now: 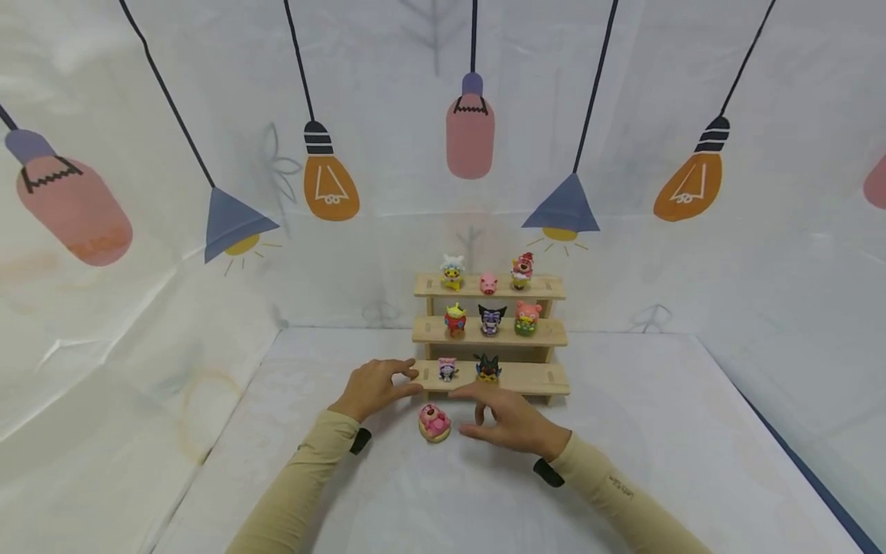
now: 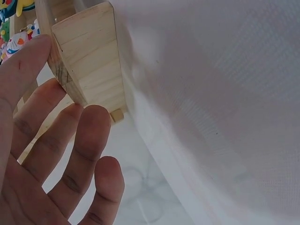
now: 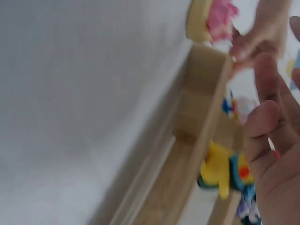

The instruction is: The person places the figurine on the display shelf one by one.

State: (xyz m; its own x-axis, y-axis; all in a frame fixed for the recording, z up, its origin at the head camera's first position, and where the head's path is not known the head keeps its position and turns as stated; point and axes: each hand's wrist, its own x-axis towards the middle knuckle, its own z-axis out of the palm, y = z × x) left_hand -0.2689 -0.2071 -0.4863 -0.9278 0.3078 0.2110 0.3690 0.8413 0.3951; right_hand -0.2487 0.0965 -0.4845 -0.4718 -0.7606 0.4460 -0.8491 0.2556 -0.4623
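A three-tier wooden display shelf [image 1: 527, 375] stands at the back of the white table. My left hand [image 1: 374, 387] is at the left end of its bottom tier, fingers loosely bent. In the left wrist view, the fingertips lie right at the edge of the wooden end [image 2: 91, 51]. In front of the shelf sits a pink bear figurine [image 1: 434, 422] on a round yellowish base. Just right of this figurine, my right hand [image 1: 512, 419] hovers with thumb and fingers apart, holding nothing. A small pink-and-white figurine [image 1: 447, 370] and a dark-topped figurine [image 1: 487, 367] occupy the bottom tier.
On the middle tier stand a red-and-green alien figurine [image 1: 455, 319], a black-and-purple one [image 1: 491, 320] and a pink-hooded one [image 1: 527, 318]. The top tier bears a white-hatted yellow figurine [image 1: 453, 272], a pink pig [image 1: 487, 284] and a red-hatted bear [image 1: 522, 271]. A lamp-printed white sheet [image 1: 388, 261] hangs behind.
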